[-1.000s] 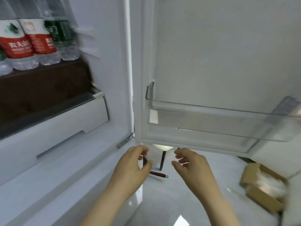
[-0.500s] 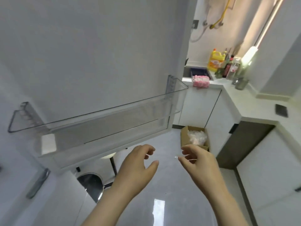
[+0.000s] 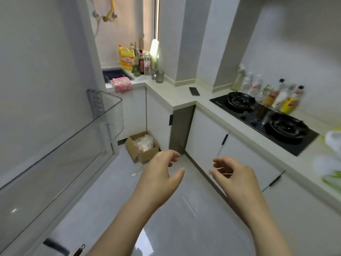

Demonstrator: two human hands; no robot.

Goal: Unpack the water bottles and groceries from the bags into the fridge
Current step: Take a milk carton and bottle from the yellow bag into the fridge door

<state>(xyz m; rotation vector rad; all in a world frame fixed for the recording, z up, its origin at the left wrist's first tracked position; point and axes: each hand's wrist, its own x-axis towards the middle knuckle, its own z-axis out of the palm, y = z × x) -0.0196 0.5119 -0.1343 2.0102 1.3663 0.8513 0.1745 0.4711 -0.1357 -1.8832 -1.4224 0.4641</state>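
The left grip [image 3: 160, 178] and the right grip [image 3: 238, 179] are held out empty, fingers [image 3: 172, 156] loosely curled, just right of the open fridge door [image 3: 36, 80], over the floor [image 3: 186, 220]. A clear shelf [image 3: 110, 117] is fixed on that door; a cardboard box [image 3: 147, 155] is set beyond it.

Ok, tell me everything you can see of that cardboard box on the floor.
The cardboard box is plain brown card, open-topped, its flaps folded outward. It stands upright on the glossy pale floor, in the corner at the foot of the white cabinets, turned corner-on to the camera. Crumpled clear plastic fills it, with a pinkish tint; what it wraps cannot be told. Nothing grips the box: the left hand hovers nearer the camera, empty.
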